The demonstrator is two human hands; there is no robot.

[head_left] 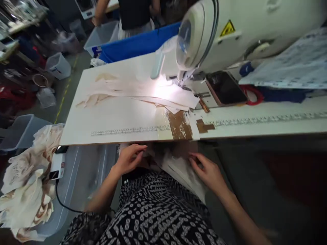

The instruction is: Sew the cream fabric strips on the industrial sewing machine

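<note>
Pale, thin fabric lies across my lap, just under the front edge of the sewing table. My right hand is closed at its right side, thumb and forefinger pinching the cloth. On the other side, my left hand is closed with bent fingers and the thumb close to the forefinger; what lies between the tips is too blurred to make out. Above both hands, several pale fabric strips are spread over the white table. Their right end lies under the lit needle area of the sewing machine.
Right of the needle lie a phone, a small wooden-handled tool and red-handled scissors. At left, a clear plastic bin has pale cloth pieces and a white cabled device beside it. A person stands beyond a blue-lined bin.
</note>
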